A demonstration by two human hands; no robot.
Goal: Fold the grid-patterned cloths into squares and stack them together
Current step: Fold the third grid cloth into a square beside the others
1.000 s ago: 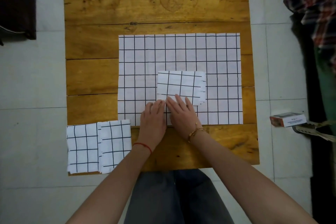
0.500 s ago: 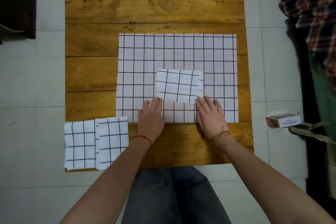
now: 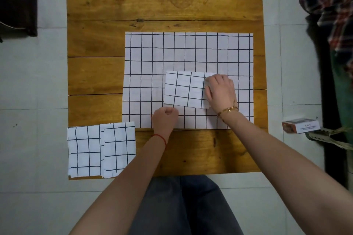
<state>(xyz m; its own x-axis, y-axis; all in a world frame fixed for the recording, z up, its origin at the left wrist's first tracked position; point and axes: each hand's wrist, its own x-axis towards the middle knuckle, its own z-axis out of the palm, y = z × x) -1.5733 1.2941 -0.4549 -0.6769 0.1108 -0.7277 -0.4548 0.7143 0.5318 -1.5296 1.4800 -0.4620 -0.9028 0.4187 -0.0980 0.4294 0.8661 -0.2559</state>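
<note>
Right hand (image 3: 220, 92) is down on the right edge of the small folded cloth (image 3: 184, 89), fingers (image 3: 209, 89) bent over that edge; whether it grips the fabric or only presses on it, I can't tell. That folded piece lies on top of the big spread cloth (image 3: 172, 55), which stretches flat across the wooden bench (image 3: 164, 4) under and beyond both hands. Left hand (image 3: 165, 118) is curled into a loose fist, knuckles up, sitting on the near edge of the big cloth, just below and left of the folded piece and apart from it; it looks to have nothing visible in it. A red thread (image 3: 160, 137) circles the left wrist, a gold bracelet (image 3: 228, 109) the right.

Off to the left of the left hand, at the bench's near corner, two more folded cloths: the left folded square (image 3: 84, 150) and the right folded square (image 3: 120, 149), the right one overlapping the left one's edge. Far out beyond the right arm, a small box (image 3: 300, 125) lies on the tiled floor (image 3: 28, 86).
</note>
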